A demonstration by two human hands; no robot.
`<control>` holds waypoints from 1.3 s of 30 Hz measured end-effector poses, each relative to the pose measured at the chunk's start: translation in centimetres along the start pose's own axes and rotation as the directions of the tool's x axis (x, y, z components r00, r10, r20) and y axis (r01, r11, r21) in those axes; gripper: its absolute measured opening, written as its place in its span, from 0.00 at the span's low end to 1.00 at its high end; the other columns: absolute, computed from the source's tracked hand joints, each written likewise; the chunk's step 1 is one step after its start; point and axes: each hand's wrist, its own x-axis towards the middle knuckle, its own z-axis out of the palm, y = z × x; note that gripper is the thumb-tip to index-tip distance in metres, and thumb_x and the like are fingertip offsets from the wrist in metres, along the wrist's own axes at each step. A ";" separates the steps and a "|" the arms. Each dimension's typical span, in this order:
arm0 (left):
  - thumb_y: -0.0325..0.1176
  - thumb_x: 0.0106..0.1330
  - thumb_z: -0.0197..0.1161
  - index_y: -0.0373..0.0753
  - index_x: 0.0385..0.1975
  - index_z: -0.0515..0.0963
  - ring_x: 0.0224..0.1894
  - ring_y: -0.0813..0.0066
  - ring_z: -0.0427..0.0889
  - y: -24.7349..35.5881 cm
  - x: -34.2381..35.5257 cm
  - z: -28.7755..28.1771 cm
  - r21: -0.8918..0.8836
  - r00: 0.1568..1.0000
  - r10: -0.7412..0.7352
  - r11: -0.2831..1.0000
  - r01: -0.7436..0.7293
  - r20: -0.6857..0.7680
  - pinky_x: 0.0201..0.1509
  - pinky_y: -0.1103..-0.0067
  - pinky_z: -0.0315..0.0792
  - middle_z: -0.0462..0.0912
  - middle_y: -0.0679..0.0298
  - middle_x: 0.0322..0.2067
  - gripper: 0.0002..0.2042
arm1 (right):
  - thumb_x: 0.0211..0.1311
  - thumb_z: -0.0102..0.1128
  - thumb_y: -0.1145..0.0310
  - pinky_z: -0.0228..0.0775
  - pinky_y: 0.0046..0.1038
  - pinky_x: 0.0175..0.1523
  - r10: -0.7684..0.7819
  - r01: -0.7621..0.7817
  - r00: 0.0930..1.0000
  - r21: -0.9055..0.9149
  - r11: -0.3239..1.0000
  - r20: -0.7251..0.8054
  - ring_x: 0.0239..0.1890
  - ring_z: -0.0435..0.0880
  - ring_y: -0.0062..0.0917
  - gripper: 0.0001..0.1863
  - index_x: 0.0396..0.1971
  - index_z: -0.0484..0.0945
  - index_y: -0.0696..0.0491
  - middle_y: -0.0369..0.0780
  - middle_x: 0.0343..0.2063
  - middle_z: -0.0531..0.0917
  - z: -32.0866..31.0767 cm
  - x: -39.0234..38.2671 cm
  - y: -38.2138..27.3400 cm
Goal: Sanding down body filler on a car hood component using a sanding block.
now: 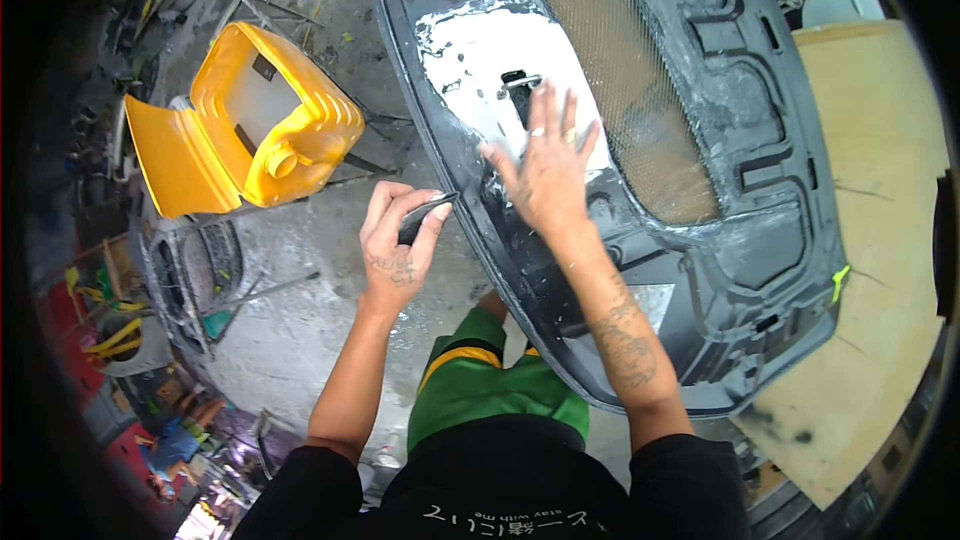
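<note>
A large dark grey car hood panel (720, 330) lies in front of me and to the right, its ribbed side up. Across its left part spreads a smooth white coated patch (480, 50) with a small dark opening in it. My right hand (550, 170) is over the lower edge of this patch, fingers spread and holding nothing; whether the palm touches the surface I cannot tell. By the panel's left rim, my left hand (392, 240) pinches a thin dark flat piece (415, 223) between thumb and fingers.
A cut-open yellow plastic jug (330, 130) sits on a metal frame (370, 160) at the left. Brown mesh (620, 70) fills a long opening in the panel. A tan board (870, 270) lies along the right, and assorted parts clutter the far left floor.
</note>
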 end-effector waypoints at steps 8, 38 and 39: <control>0.30 0.66 0.71 0.34 0.46 0.84 0.43 0.74 0.84 -0.7 -2.5 -1.0 -0.369 0.941 -0.336 0.870 0.327 0.040 0.50 0.78 0.76 0.86 0.60 0.41 0.11 | 0.66 0.70 0.68 0.74 0.37 0.64 -0.019 -0.266 0.944 0.796 0.544 0.329 0.66 0.76 0.41 0.30 0.65 0.71 0.61 0.52 0.65 0.75 -6.3 -8.4 -4.9; 0.32 0.73 0.64 0.27 0.44 0.77 0.28 0.87 0.70 11.2 -12.7 2.1 -0.371 0.888 -0.365 0.812 0.451 0.279 0.32 0.80 0.68 0.74 0.72 0.25 0.12 | 0.62 0.75 0.71 0.77 0.23 0.47 0.056 -0.606 0.795 0.794 0.044 0.604 0.45 0.82 0.19 0.23 0.53 0.76 0.60 0.39 0.43 0.85 -13.6 -18.5 2.5; 0.32 0.73 0.64 0.27 0.44 0.77 0.28 0.87 0.70 11.8 -13.0 2.2 -0.367 0.892 -0.362 0.818 0.444 0.271 0.32 0.80 0.68 0.74 0.72 0.25 0.12 | 0.62 0.75 0.72 0.75 0.22 0.45 0.067 -0.632 0.774 0.773 0.045 0.629 0.41 0.82 0.17 0.20 0.50 0.77 0.59 0.36 0.39 0.85 -13.9 -18.9 2.7</control>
